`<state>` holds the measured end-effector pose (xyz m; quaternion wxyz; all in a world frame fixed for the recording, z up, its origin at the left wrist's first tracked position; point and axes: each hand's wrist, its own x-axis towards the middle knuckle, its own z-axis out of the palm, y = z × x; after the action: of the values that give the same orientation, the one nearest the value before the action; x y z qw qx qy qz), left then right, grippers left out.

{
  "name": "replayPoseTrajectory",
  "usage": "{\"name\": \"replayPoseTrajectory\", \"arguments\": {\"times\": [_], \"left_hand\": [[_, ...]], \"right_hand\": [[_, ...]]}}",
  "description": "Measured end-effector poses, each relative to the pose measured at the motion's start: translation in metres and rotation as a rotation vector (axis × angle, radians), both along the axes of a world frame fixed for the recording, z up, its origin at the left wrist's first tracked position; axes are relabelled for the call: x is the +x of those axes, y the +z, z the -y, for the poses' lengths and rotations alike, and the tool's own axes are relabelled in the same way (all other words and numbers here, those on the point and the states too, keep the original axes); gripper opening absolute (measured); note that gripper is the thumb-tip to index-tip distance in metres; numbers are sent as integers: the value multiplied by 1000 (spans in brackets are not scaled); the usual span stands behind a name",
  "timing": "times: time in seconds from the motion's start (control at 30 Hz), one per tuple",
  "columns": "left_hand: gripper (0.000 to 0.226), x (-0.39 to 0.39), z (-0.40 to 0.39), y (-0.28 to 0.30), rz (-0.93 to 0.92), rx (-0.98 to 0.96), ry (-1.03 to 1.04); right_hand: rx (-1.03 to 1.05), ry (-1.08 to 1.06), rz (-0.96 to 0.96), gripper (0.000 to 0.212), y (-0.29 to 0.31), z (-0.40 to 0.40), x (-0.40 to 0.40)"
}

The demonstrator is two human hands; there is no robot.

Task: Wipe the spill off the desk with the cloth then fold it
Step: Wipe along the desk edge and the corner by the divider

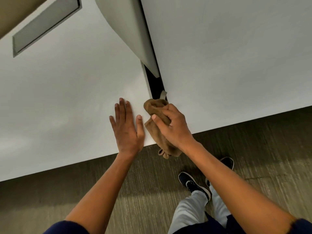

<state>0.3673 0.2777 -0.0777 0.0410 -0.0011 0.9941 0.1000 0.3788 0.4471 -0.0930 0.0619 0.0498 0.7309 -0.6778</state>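
Note:
A brown cloth (152, 108) is bunched up at the near corner where two white desks meet. My right hand (173, 125) grips it from above, fingers curled round the bundle, and its lower end hangs over the desk edge. My left hand (127, 127) lies flat on the left desk (67, 98), fingers straight and spread, just left of the cloth. I see no spill on either desk surface.
A dark gap (156, 85) separates the left desk from the right desk (236, 56), with a curved grey panel (128, 27) rising along it. A grey rectangular cover plate (43, 26) sits in the left desk's far corner. Carpet and my shoes (192, 183) are below.

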Motion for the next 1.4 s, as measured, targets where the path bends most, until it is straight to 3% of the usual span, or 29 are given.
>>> {"name": "replayPoseTrajectory", "arguments": {"times": [0.37, 0.53, 0.7, 1.07, 1.4], "left_hand": [[67, 1, -1, 0, -7, 21, 10], [68, 1, 0, 0, -13, 34, 15], [67, 1, 2, -2, -12, 33, 10], [66, 0, -1, 1, 0, 18, 6], [65, 1, 1, -1, -10, 17, -8]], "right_hand": [[57, -91, 11, 36, -1, 14, -57], [-30, -87, 66, 36, 3, 12, -114], [-162, -52, 145, 31, 0, 5, -121], [-174, -42, 177, 23, -1, 5, -14], [-149, -55, 186, 32, -5, 10, 51]]}}
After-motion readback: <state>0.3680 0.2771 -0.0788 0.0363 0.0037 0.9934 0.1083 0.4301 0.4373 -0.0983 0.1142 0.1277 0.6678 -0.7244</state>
